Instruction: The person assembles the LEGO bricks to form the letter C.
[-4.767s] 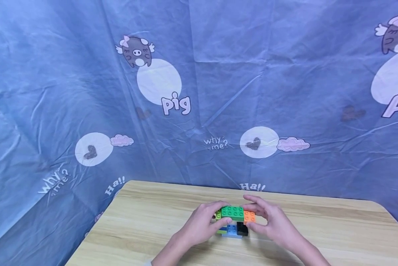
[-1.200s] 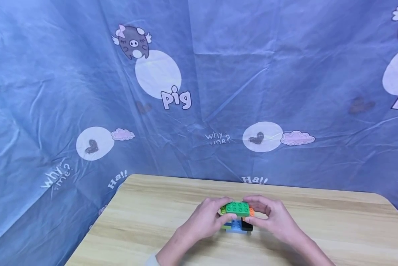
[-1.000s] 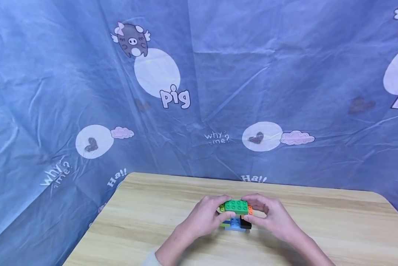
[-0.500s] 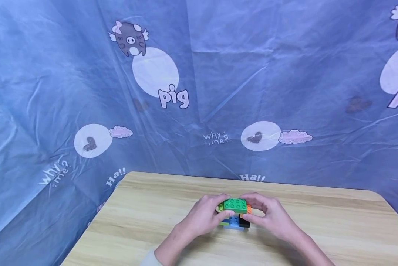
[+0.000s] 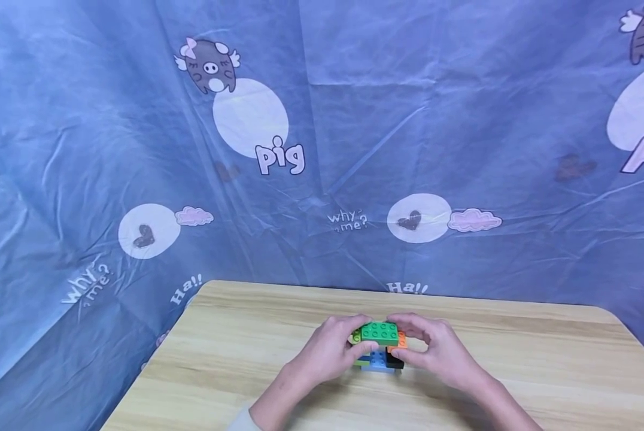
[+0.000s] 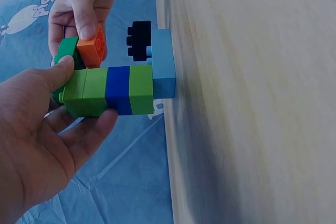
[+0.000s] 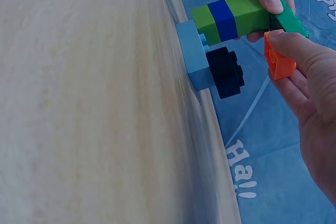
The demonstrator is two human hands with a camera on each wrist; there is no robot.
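Observation:
A light blue toy brick [image 6: 164,64] sits on the table, bearing a column of lime bricks [image 7: 252,11] with a dark blue brick [image 6: 117,90] in it, and a black brick [image 7: 226,72] at its other end. Across the column's top lies a green brick [image 5: 379,333], reaching out over the black one. My left hand [image 5: 327,353] grips the column's top, thumb at the front and fingers behind. Between thumb and fingers my right hand [image 5: 446,356] pinches an orange brick [image 7: 279,59] close under the green brick's free end. A gap shows between orange and black in both wrist views.
The wooden table [image 5: 236,335] stretches out around the bricks. Behind it and along its left side hangs a blue printed cloth [image 5: 343,120].
Since the earliest frame the orange brick has shifted left, from beside the green brick to partly beneath its end. During the last second hands and bricks barely move.

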